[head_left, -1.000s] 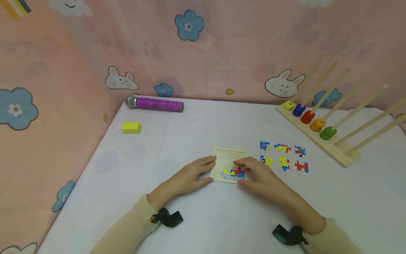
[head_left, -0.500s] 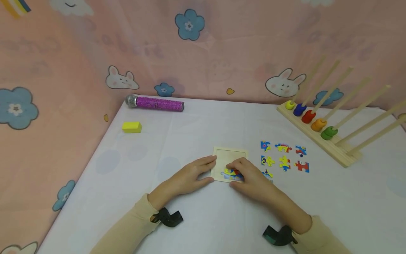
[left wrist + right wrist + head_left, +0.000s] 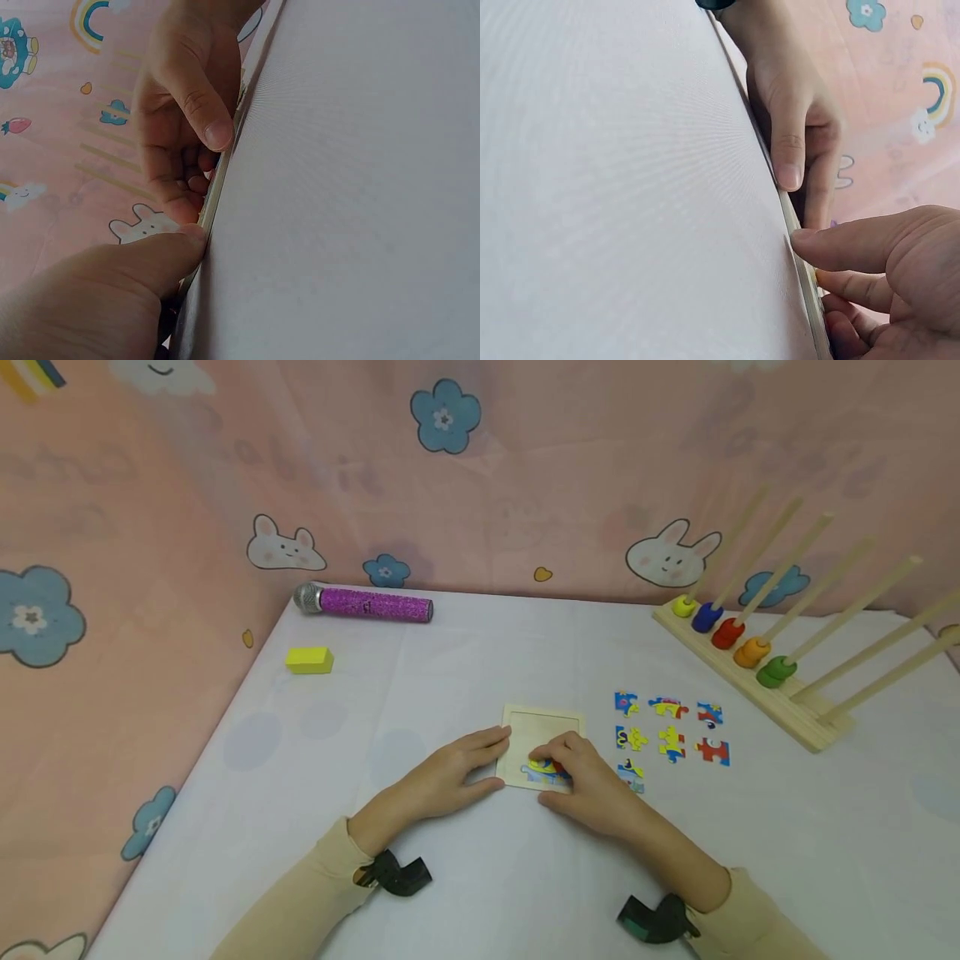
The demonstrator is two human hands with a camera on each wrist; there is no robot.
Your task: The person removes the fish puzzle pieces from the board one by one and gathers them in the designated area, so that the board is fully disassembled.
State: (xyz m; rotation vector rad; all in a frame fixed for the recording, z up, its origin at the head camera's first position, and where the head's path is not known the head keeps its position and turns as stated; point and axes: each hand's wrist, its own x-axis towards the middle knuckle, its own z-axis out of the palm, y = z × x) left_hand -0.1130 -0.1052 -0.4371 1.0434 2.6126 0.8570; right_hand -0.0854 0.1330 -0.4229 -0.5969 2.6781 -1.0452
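A small wooden puzzle tray (image 3: 546,720) lies on the white tabletop in the head view. Yellow, red and blue puzzle pieces (image 3: 542,770) fill part of its near side, partly covered by my right hand (image 3: 600,787). That hand's bent fingertips touch these pieces, while its thumb is at the tray's near edge. My left hand (image 3: 453,778) rests at the tray's left side with fingers extended, its thumb near the front-left corner. Right of the tray lie several loose puzzle pieces (image 3: 672,743) in rows. Both wrist views show the tray edge-on, so its pieces are mostly hidden there.
At the back left lie a purple glitter microphone (image 3: 375,605) and a yellow block (image 3: 309,661). A wooden peg rack (image 3: 787,708) with coloured beads stands at the back right. Behind the table hangs a pink patterned cloth (image 3: 517,468).
My right hand has moved left over the pieces in the tray, uncovering a loose piece beside it, and then nearly stopped. The left hand has stayed in place.
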